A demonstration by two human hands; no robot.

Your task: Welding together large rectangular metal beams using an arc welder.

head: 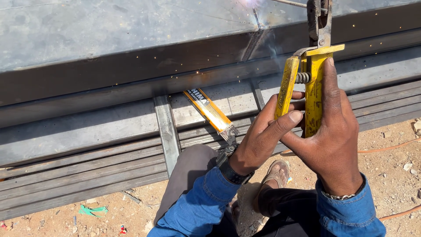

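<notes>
I grasp the yellow electrode holder [307, 87] with both hands. My right hand [333, 136] is clenched around its right handle, thumb extended up along it. My left hand [263, 136] supports the left handle, thumb pressed across its lower end. The holder stands upright; its grey metal clamp head is cut off by the top edge of the view. A thin welding rod [287, 3] runs leftward from the clamp to a bright arc spot [252, 2], partly out of frame; sparks scatter below it over the steel frame [109, 57].

Left of the holder and lower, a long, narrow orange-and-yellow electrode packet [210, 112] with a black end lies diagonally on the steel frame, torn end toward my left wrist. Its printing is too small to make out.

An orange cable [390, 147] crosses the sandy ground right of the holder, partly hidden behind my right hand.
</notes>
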